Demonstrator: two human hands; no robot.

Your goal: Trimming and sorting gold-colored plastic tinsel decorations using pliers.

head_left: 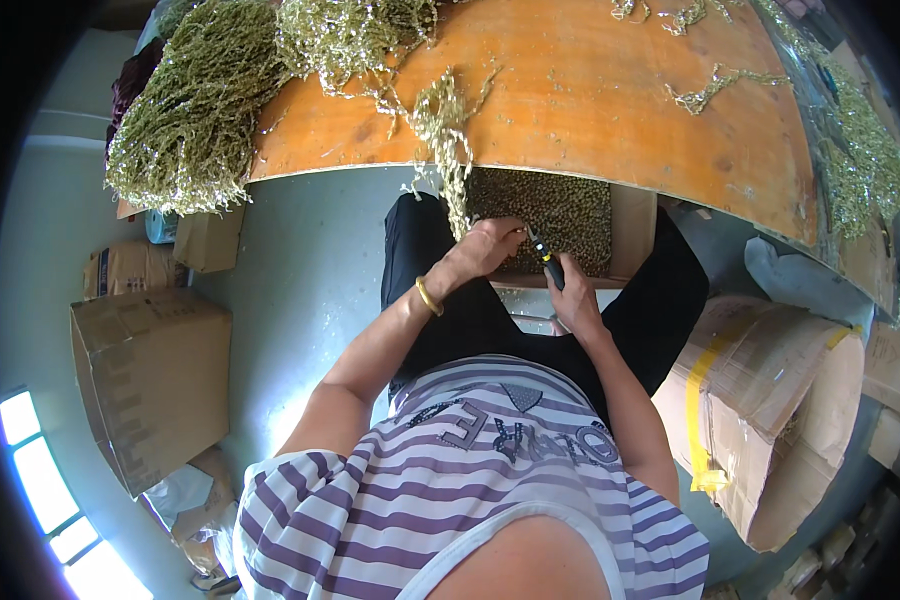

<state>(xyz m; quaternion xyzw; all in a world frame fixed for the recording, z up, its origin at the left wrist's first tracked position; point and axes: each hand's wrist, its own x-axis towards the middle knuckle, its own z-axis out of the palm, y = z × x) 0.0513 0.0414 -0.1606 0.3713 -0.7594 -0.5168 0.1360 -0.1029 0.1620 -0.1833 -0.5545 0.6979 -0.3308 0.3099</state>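
Note:
My left hand, with a gold bangle on its wrist, is closed on a strand of gold beads. The strand hangs over the table's front edge from a small bunch lying on top. In my right hand is a slim hand tool with a black handle, a yellow band and a narrow metal tip. That tip points up at my left fingertips, very close to them. I cannot make out its exact kind. Below both hands, a cardboard box holds many small loose gold pieces.
An orange-brown wooden table curves across the front. Thick bundles of gold bead strands drape over its left end, and more lie at the right. Large cardboard cartons stand on the floor to my left and right.

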